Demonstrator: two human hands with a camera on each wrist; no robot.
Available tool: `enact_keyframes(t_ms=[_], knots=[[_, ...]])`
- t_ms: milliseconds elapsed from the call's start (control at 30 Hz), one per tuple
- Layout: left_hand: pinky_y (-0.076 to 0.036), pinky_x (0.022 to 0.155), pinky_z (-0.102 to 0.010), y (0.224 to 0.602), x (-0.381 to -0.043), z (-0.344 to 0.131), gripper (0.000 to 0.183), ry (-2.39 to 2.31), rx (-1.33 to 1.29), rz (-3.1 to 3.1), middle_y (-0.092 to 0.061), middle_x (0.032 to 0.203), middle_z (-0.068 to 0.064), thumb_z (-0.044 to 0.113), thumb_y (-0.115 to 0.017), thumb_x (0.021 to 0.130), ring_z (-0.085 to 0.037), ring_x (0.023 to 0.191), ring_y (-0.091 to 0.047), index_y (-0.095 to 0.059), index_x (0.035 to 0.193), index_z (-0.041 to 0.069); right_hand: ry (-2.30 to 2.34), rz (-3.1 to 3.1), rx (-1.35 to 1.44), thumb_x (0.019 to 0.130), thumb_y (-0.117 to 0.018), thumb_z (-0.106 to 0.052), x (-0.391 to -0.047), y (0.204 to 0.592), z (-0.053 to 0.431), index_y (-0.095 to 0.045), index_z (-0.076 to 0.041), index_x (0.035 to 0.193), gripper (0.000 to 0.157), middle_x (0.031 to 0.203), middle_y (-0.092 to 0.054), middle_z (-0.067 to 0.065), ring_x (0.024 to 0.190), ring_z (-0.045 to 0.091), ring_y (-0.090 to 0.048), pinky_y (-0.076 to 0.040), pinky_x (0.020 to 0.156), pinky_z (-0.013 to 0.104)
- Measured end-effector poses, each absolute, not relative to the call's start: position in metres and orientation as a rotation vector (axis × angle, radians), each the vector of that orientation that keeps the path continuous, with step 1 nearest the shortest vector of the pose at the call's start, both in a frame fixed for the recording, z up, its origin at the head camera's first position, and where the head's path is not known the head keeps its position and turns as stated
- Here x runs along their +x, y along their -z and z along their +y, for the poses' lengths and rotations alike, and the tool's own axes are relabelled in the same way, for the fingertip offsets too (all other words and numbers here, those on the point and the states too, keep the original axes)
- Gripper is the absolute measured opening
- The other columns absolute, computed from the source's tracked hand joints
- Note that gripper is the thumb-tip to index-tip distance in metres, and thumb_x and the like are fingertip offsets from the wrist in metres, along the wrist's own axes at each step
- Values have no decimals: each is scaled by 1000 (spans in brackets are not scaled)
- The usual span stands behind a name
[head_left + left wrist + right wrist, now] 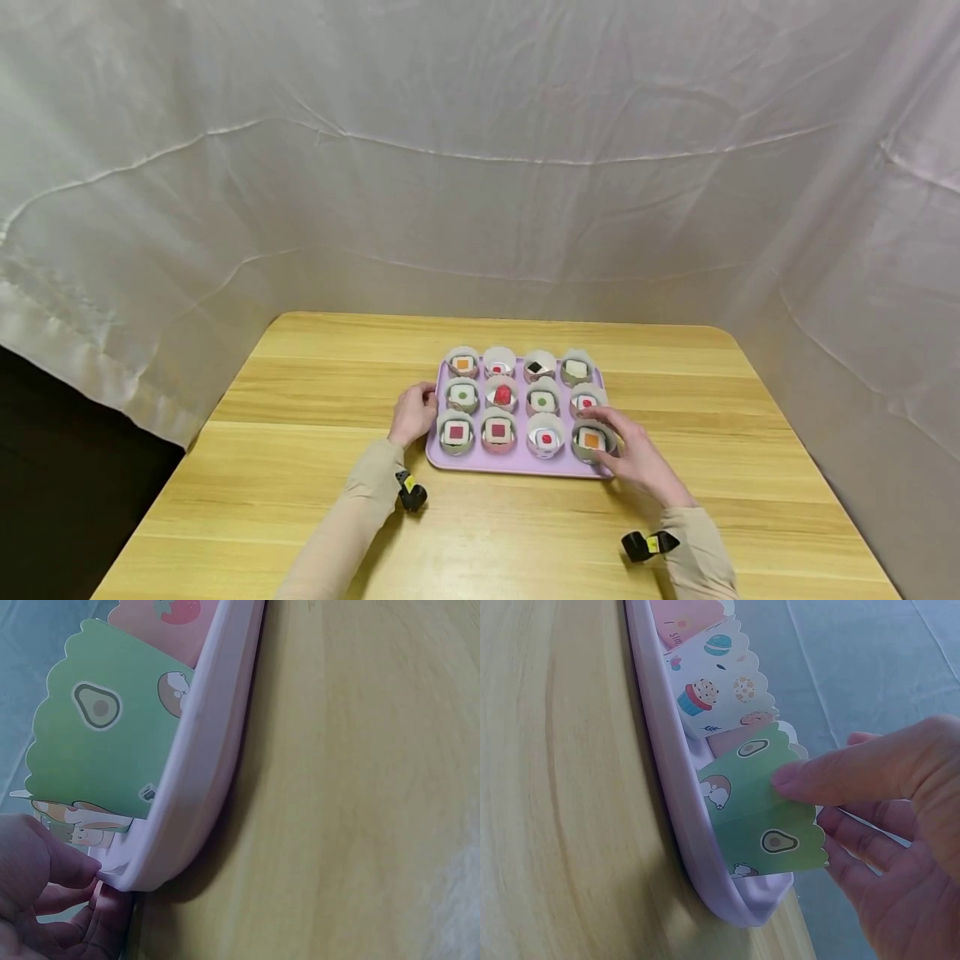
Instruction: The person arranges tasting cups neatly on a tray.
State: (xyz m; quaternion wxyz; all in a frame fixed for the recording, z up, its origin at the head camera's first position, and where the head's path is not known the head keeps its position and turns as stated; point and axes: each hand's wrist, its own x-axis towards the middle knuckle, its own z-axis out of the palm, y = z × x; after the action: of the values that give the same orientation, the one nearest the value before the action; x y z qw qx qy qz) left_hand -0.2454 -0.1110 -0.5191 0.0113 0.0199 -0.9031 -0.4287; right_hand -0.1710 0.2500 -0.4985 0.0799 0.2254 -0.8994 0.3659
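Observation:
On the table lies a lilac tray [517,467] with rows of scalloped paper cups, each holding a small piece like a cake or sweet. My left hand [414,414] pinches the tray's left side, thumb over the rim and fingers beneath it in the left wrist view. At the front right corner, my right hand [633,454] holds a green paper cup [757,814] printed with avocados, thumb against its near side. The cup stands in the tray and contains a white piece with an orange square [592,440]. The far fingertips are hidden behind the cup.
Beside the held cup stands a white cup [724,682] with a cupcake print; a green avocado cup [112,720] stands at the tray's front left. The wooden table [315,383] extends around the tray. Pale curtains [480,208] hang behind and at both sides.

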Motion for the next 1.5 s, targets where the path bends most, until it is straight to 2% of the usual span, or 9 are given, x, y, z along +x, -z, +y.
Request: enact_keyframes(t_ms=[233,433,667,800,900,1033,1133,1200,1500], knots=[[-52,98,-50,520,-245,-110,33,1348,67,-2819,-68,121,-26,7,-52,99,-37,109,-65,-63,128,-6,-1098,-2707,657,70,-78,11,-170,496,248,-58,0,132,66,129,-67,15,122,37,-61,-42,107,56],[-52,97,-50,519,-245,-110,33,1334,63,-2813,-69,120,-25,7,-53,99,-37,108,-65,-63,127,-6,-1046,-2688,681,68,-80,10,-169,496,248,-58,0,131,68,130,-66,15,122,38,-60,-43,107,55],[-52,97,-50,520,-245,-112,32,1327,66,-2812,-69,118,-25,7,-53,99,-36,107,-65,-64,127,-6,-1024,-2656,700,69,-83,6,-168,496,248,-59,-1,131,66,130,-66,15,121,36,-60,-44,109,40],[-52,96,-49,519,-244,-111,32,1319,61,-2814,-70,117,-24,7,-53,99,-35,106,-65,-64,126,-6,-1103,-2624,614,78,-82,-3,-167,494,248,-62,-3,128,54,127,-68,12,119,31,-60,-39,109,20],[-52,95,-49,519,-245,-111,32,1310,51,-2817,-70,115,-23,7,-54,99,-35,104,-66,-64,126,-6,-1104,-2568,537,84,-78,-6,-168,495,249,-64,-3,123,42,121,-69,11,114,28,-62,-39,104,14],[-52,94,-49,519,-244,-112,31,1302,43,-2818,-70,113,-23,6,-53,98,-35,103,-66,-65,125,-6,-1045,-2516,474,90,-72,-4,-172,499,252,-65,0,120,31,118,-69,14,110,32,-63,-50,101,34],[-52,94,-48,519,-244,-112,31,1308,35,-2818,-70,112,-23,7,-53,99,-34,102,-66,-64,125,-6,-1029,-2536,430,94,-67,-7,-175,501,256,-64,1,121,28,120,-68,19,114,37,-61,-48,100,54],[-52,93,-48,520,-244,-113,32,1313,14,-2814,-70,110,-22,6,-53,99,-33,101,-65,-64,125,-7,-1032,-2573,390,98,-63,-11,-177,503,260,-63,1,123,28,124,-66,20,119,40,-58,-43,103,61],[-54,90,-45,520,-239,-121,34,1335,-130,-2805,-68,103,-20,0,-52,97,-29,95,-63,-60,129,-11,-931,-2723,264,103,-55,-22,-188,508,274,-57,2,134,40,136,-54,28,131,47,-44,-35,108,68]])
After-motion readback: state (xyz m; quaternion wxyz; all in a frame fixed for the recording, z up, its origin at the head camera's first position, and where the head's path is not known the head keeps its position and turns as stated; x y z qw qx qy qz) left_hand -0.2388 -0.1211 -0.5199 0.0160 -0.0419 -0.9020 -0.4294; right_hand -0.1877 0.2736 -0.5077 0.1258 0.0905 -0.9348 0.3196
